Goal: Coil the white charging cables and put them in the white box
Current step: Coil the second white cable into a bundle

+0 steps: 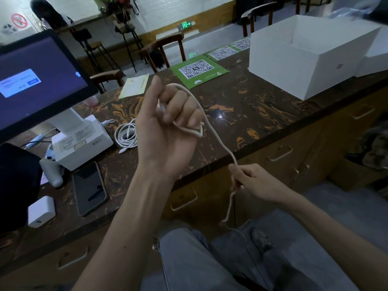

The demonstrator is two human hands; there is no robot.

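My left hand (168,124) is raised above the counter, its fingers curled round loops of a white braided cable (216,135). The cable wraps over the backs of the fingers and runs down to the right. My right hand (249,180) pinches that cable lower down, in front of the counter edge, and the loose tail hangs below it toward my lap. A second white cable (127,136) lies coiled on the counter, left of my left hand. The open white box (302,59) stands at the far right of the counter.
A screen (35,80) on a white stand with a receipt printer (84,141) fills the left. A dark phone (89,187), a white charger block (41,211) and QR code sheets (197,70) lie on the marbled counter (262,114). Drawers sit below the edge.
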